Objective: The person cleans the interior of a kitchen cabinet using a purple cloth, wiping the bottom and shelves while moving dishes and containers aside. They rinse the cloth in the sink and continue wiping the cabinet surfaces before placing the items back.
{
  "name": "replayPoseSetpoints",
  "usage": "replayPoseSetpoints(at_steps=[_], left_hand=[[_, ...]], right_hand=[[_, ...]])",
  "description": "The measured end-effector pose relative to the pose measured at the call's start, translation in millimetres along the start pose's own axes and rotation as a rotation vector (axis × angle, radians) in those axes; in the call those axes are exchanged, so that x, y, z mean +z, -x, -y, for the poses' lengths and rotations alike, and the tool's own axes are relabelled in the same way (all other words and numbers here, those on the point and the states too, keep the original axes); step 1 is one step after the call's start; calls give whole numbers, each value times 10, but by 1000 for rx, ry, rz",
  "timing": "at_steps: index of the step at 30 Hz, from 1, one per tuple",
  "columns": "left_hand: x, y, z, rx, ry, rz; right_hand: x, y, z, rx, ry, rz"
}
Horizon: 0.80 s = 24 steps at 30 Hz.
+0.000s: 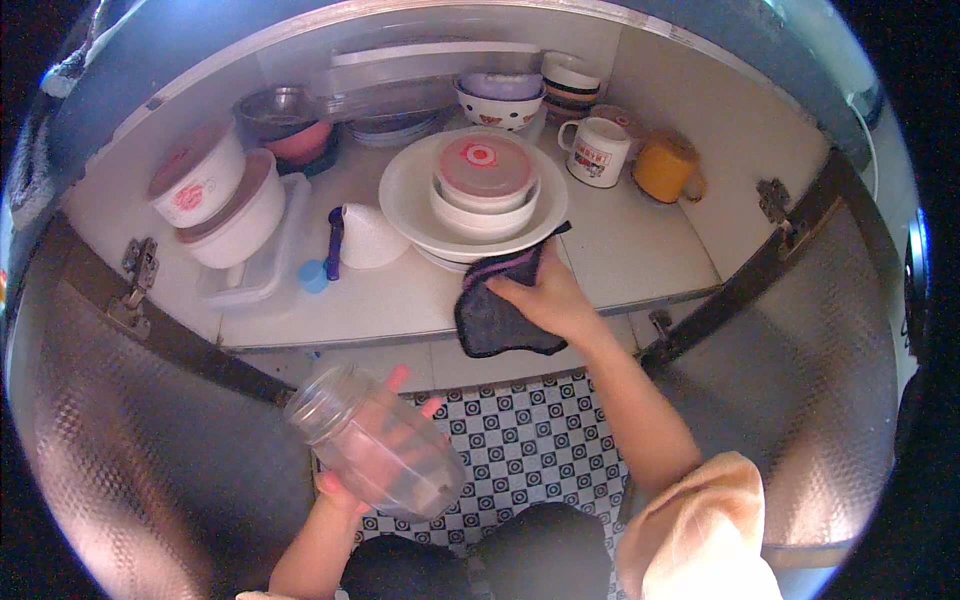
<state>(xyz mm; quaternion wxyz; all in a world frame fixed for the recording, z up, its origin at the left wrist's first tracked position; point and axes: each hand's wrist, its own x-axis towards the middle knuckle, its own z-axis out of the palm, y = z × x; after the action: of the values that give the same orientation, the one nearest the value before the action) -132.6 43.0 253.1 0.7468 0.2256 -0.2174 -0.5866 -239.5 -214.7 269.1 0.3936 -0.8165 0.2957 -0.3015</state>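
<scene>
My left hand [345, 496] grips an uncapped clear jar [427, 469] above the floor. The jar is tilted, its threaded mouth towards the upper left, and my fingers show through its wall. A dark cloth with a purple strip [495, 322] is pinched in my right hand [555, 300] at the cabinet shelf's front edge. Just beyond that hand is a wide white bowl [405, 187], with smaller white bowls [484, 217] nested in it. A pinkish lid with a red mark [487, 161] tops the inner stack. Whether the cloth touches the wide bowl is unclear.
Lidded white bowls [232, 229] and a clear plastic tray [289, 232] stand left. A blue-purple spoon [335, 244], light blue cup [313, 276] and white cup [371, 236] lie mid-shelf. Mugs [598, 154] stand right. Open cabinet doors [172, 450] flank me on both sides.
</scene>
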Motion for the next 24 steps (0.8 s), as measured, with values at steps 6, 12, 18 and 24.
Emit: replayPoseSetpoints(at_steps=[6,12,18,24], left_hand=[[-64,47,-49,67,-95,26],[-30,63,-18,72,-103,30],[-12,162,-1,111,-103,-5],[-174,319,5,66,-152,-8]], right_hand=[[515,-86,188,66,23,-53],[783,-279,368,147,58,-110],[131,-266,169,244,156,-33],[-1148,-388,-1043,146,1253,-623]])
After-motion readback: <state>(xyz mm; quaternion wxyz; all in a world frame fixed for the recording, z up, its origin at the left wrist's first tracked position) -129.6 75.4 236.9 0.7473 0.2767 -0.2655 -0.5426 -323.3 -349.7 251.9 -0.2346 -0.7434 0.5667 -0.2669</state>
